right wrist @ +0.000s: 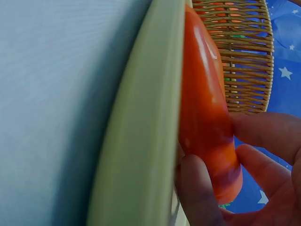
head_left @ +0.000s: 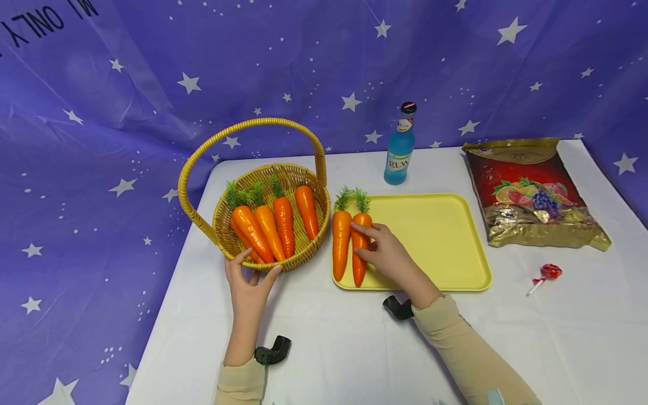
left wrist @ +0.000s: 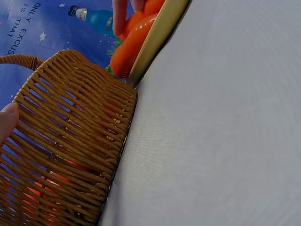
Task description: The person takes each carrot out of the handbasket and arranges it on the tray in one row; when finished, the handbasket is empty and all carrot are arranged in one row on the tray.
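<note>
Two orange carrots with green tops lie side by side at the left end of a yellow tray. My right hand holds the right-hand carrot between thumb and fingers; the carrot rests on the tray. Beside it, the left-hand carrot is untouched. In the right wrist view, the fingers lie on both sides of an orange carrot. My left hand grips the near rim of a woven basket, which holds several carrots. Its thumb shows against the wicker wall.
Behind the tray stands a blue bottle. A red and gold fruit-printed bag lies at the right, with a red lollipop in front of it. The basket's tall handle arches above it. A starry blue cloth hangs behind the white table.
</note>
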Available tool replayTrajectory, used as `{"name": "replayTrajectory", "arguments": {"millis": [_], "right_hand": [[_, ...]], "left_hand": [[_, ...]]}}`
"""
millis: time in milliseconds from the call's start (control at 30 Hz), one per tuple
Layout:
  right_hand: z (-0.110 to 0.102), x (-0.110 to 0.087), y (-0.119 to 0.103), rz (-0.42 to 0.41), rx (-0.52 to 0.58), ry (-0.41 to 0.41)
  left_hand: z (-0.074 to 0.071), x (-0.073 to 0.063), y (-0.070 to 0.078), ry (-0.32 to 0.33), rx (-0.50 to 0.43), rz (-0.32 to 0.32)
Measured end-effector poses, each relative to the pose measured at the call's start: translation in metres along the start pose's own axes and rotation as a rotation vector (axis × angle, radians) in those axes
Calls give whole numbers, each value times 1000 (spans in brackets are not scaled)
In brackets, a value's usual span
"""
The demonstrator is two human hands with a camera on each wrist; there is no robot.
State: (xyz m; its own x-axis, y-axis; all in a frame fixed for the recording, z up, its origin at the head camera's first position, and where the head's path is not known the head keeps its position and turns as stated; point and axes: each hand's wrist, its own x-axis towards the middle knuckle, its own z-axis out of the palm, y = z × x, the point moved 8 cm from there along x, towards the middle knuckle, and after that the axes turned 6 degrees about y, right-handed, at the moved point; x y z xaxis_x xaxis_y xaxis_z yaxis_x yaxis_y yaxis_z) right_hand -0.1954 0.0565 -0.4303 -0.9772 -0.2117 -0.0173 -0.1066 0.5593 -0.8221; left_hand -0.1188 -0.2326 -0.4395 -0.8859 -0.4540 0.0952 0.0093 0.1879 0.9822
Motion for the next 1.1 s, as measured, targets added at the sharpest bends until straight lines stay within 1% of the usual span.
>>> {"name": "replayTrajectory", "arguments": {"millis": [100, 233, 300, 433, 533, 600, 700, 800, 867, 933, 1000, 1067, 1100], "right_hand": [[0, 1, 0, 10, -64, 3], [1, 2, 1, 25, -128, 5], [0, 2, 2, 32, -145, 2], [0, 4, 1, 36, -170, -15], [0, 4, 0, 31, -189, -30], [-1, 4, 0, 28, -198, -45], [-4, 2, -1, 34, -203, -70], [-12, 0, -8, 25, -222, -61], [-20, 0, -19, -12, -211, -25], [-27, 2, -36, -69, -174, 25], [-31, 5, -54, -129, -80, 54], [-31, 9, -72, -186, 14, 46], [-28, 11, -80, -208, 57, 28]], "left_hand": [[0, 1, -3, 4, 2, 5], [1, 0, 0, -2, -1, 3], [1, -1, 4, -8, -2, -2], [2, -5, 19, -16, 0, -3], [2, -8, 28, -15, 12, -8], [2, -9, 29, -15, 19, -11], [2, -9, 30, -15, 14, 3], [2, -9, 31, -15, 7, 18], [2, -9, 30, -17, 8, 9], [2, -9, 29, -18, 8, -6], [2, -9, 28, -18, 10, -20], [2, -8, 27, -18, 9, -24], [2, -8, 27, -19, 7, -26]]}}
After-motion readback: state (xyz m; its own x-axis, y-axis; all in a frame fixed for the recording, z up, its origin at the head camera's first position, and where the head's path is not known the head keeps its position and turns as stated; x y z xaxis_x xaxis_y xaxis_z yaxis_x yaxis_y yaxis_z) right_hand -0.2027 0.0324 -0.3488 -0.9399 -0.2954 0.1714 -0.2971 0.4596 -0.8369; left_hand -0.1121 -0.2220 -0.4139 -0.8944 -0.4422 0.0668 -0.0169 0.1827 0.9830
